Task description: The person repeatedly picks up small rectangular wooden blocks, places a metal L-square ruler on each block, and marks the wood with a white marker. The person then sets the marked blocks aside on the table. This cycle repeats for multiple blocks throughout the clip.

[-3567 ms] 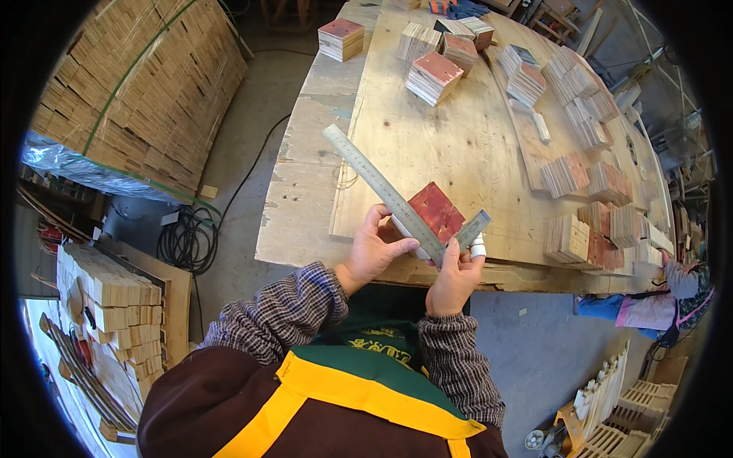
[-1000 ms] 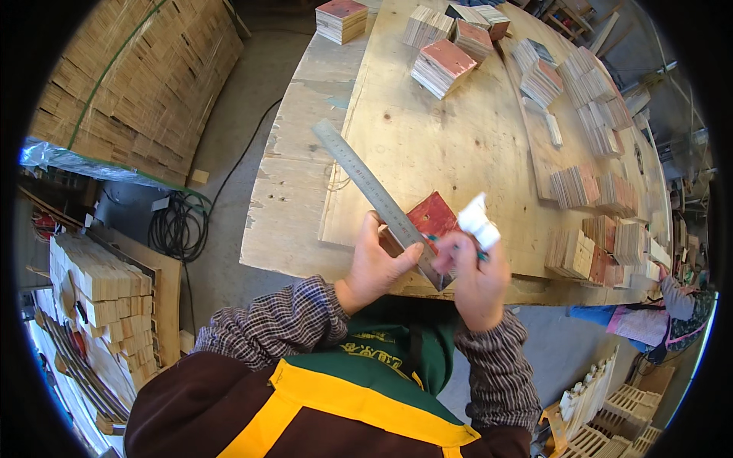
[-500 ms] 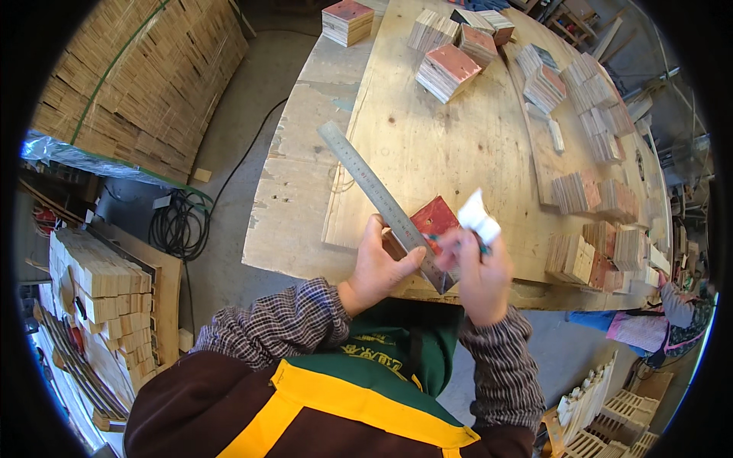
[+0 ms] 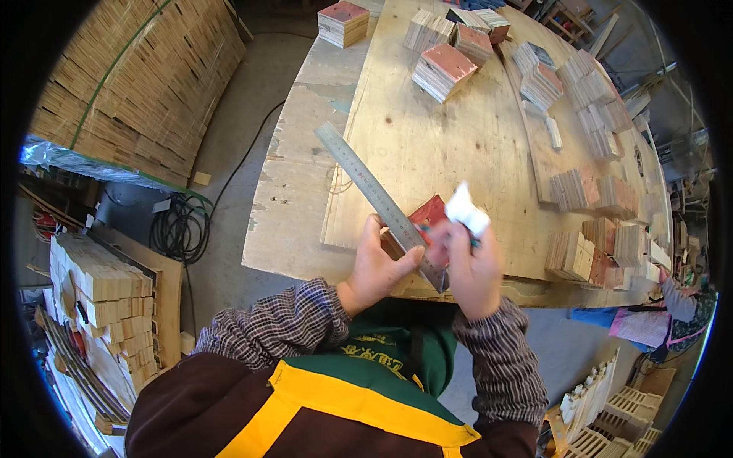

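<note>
My left hand is closed on a steel ruler, thumb on its face and fingers at its edge. The ruler lies slanted across a plywood block with a red top face, which sits at the near edge of the worktable. Just right of the ruler, my right hand pinches a thin teal pen-like tool, mostly hidden by the fingers. A crumpled white piece, like tissue or cloth, sticks up from this hand. The fingertips are slightly blurred over the red face.
Plywood blocks stand in groups on the far and right parts of the wooden worktable. Stacked wood strips are at the left, with a coiled black cable on the floor. Another person is at the right edge.
My right hand has shifted slightly left along the red face, closer to the ruler, with the white piece moving along. My left hand and the ruler stay nearly in place.
</note>
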`<state>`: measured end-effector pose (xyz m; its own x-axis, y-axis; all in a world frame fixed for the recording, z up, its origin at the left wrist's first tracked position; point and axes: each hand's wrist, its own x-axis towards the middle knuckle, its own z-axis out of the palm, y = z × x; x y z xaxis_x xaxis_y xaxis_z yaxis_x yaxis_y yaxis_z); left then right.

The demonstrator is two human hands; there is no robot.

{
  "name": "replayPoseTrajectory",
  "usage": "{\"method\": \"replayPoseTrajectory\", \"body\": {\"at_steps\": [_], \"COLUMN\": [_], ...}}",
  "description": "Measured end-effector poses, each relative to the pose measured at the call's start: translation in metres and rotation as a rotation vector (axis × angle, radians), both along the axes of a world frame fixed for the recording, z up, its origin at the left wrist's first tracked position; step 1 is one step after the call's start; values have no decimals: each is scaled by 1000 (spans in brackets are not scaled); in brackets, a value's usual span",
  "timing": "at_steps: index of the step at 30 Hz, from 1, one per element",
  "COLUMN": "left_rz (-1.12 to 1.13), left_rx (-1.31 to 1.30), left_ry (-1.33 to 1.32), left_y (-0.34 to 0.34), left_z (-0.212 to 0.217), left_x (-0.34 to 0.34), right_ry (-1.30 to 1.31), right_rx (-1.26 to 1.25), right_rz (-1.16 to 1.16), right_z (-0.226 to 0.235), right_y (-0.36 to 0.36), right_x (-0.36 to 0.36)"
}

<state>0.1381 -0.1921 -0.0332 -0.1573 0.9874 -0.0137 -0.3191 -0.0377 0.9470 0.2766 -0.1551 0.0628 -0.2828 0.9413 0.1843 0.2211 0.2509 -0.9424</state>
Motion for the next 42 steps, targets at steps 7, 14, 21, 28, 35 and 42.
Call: {"method": "replayPoseTrajectory", "body": {"at_steps": [7, 14, 21, 28, 35, 42], "left_rz": [-17, -27, -10, -43, -56, -283], "left_rx": [-39, -61, -48, -43, 29, -12], "left_ry": [-135, -64, -75, -119, 64, 85], "left_y": [-5, -2, -3, -3, 1, 11], "left_z": [8, 10, 8, 10, 5, 10], "left_x": [5, 2, 3, 4, -6, -36], "right_ry": [-10, 6, -65, -33, 256, 246], "right_rx": [-151, 29, -171, -32, 155, -101], "right_rz": [-134, -49, -64, 26, -310, -759], "right_z": [16, -1, 27, 1, -4, -46], "right_y": [-39, 4, -23, 6, 20, -70], "right_x": [43, -4, 38, 1, 3, 37]}}
